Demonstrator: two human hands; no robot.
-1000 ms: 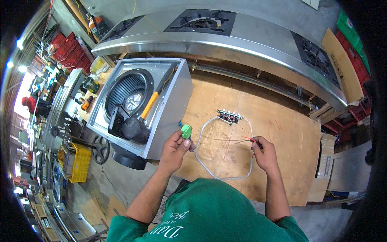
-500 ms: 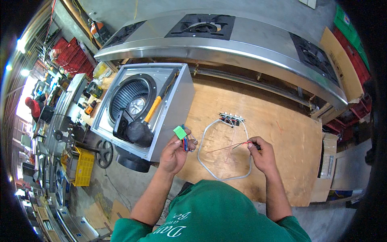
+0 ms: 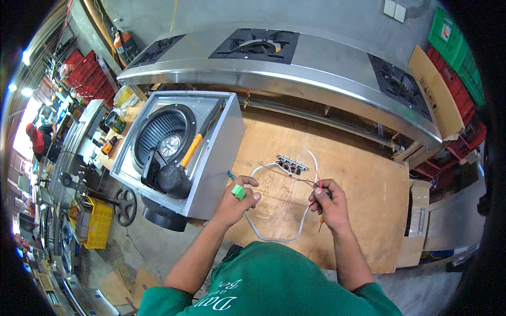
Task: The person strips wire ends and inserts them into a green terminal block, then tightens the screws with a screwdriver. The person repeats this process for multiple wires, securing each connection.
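My left hand (image 3: 232, 206) holds a green terminal connector (image 3: 239, 192) in its curled fingers, the forefinger and thumb apart. A short teal wire (image 3: 231, 175) sticks out beyond that hand. Pinched in my right hand (image 3: 332, 206) are thin red and brown wires (image 3: 304, 180). A small screwdriver (image 3: 321, 221) with an orange part and a thin tip points down from the same hand. A grey cable (image 3: 274, 239) loops over the wooden board between my hands. Past them lies a small circuit board (image 3: 291, 164) with a row of metal parts and some wires.
Left of my hands stands a grey metal fan box (image 3: 213, 181), with a black-headed, orange-handled mallet (image 3: 191, 150) on it. A steel counter with burners (image 3: 316, 71) runs along the far side. The plywood tabletop (image 3: 363, 210) lies beneath my hands. Red crates (image 3: 448, 152) stand right.
My left forefinger and thumb have spread, and the connector has turned in that hand. My right hand has tilted, bringing the screwdriver into sight. The grey cable has shifted toward my left hand.
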